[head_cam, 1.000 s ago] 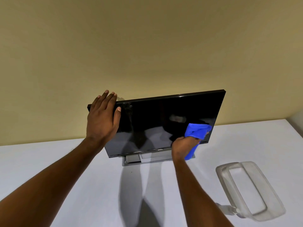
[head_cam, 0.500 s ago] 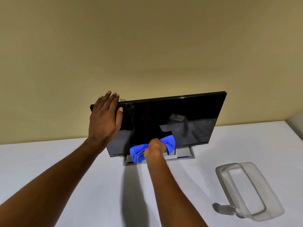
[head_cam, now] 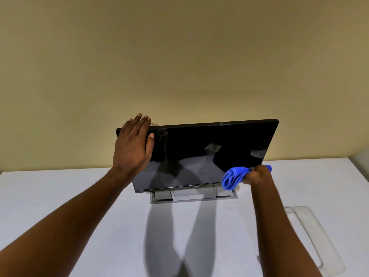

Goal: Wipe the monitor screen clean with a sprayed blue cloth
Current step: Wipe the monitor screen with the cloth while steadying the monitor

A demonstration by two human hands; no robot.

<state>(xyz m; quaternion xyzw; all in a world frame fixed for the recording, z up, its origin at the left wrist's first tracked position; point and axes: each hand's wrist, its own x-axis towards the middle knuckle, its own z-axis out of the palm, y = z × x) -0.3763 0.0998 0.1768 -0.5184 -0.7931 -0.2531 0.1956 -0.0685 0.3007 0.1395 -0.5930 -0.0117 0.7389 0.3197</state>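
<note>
We read one text only: "DELL", small pale letters, appearing mirrored, centred on the bottom bezel of the monitor [head_cam: 199, 154], just above its stand [head_cam: 192, 195]. Nothing else legible.

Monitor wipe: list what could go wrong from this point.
1. The left hand lies flat over the upper left corner of the monitor; marks show on the glass beside it, so that patch may stay smeared.
2. The right hand has the blue cloth bunched at the lower right corner, so an edge could catch the bezel.
3. The screen leans back on its stand; hard pressure might tip it.
</note>
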